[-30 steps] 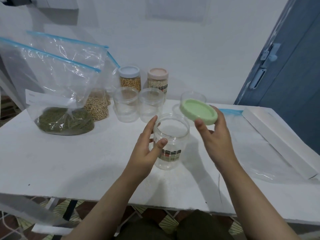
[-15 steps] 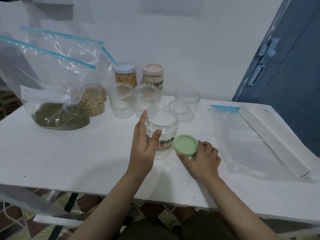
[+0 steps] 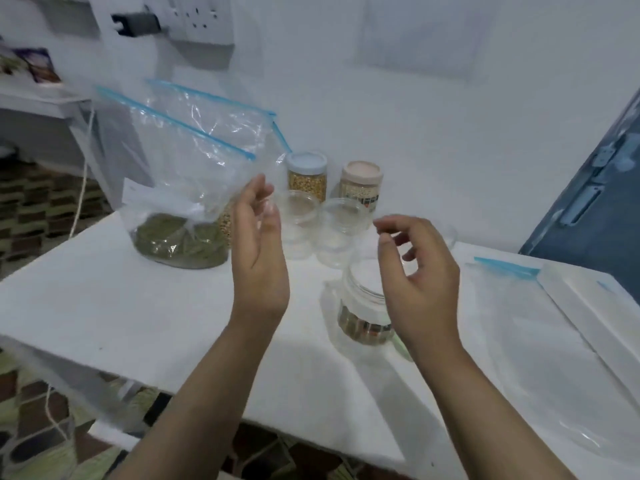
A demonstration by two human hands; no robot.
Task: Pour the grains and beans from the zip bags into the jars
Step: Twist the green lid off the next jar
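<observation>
Both hands are hovering empty, grips loose; left hand [image 3: 258,244] is nearer the green-bean bag [image 3: 173,188], standing upright just left of it; right hand [image 3: 420,271] is probably floating over the open jar [image 3: 360,306] on the counter [image 3: 138,306].

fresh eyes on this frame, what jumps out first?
Two bare hands, left and right, hang open above the white table, holding nothing. Under the right hand stands an open clear jar. At the table's back left, a zip bag of green beans stands upright, with two lidded, filled jars by the wall.
</observation>
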